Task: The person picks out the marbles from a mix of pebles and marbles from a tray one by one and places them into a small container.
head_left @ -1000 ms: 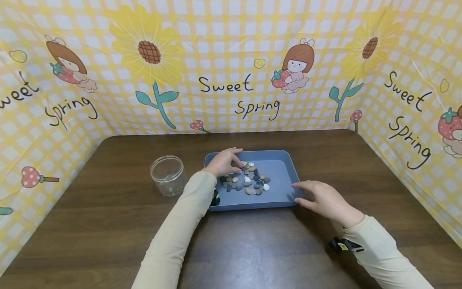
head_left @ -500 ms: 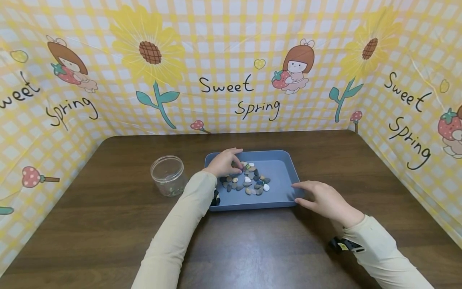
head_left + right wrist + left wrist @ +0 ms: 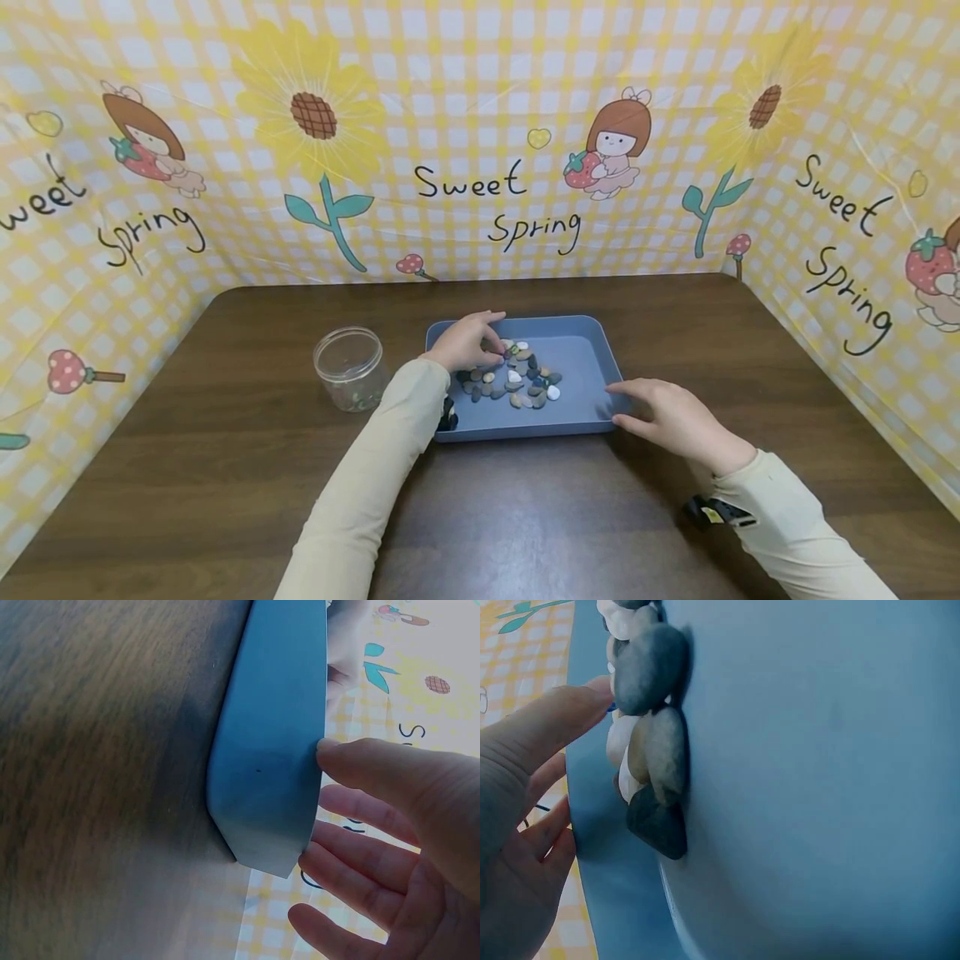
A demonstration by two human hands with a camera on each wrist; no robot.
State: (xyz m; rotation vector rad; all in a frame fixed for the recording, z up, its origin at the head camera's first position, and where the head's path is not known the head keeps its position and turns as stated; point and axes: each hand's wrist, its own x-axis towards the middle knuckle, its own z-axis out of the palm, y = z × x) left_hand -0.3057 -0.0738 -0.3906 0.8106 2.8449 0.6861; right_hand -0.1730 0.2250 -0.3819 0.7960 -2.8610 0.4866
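left hand (image 3: 467,342) touching pebbles (image 3: 517,380); right hand (image 3: 667,412) steadying blue tray (image 3: 585,350)

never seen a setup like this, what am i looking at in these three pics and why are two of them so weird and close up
There is no machine here: a person wears three cameras. The wide picture comes from a camera on the head, looking down at a brown table with a yellow cartoon cloth behind it. The two close pictures come from cameras strapped to the wrists, so everything looks huge and tilted.

On the table sits a blue tray with a pile of small pebbles, and left of it a clear plastic jar.

The left hand reaches into the tray at the pebbles; its wrist view shows a finger touching one, but I cannot tell whether any is pinched. The right hand has straight fingers resting against the tray's right edge, holding nothing.
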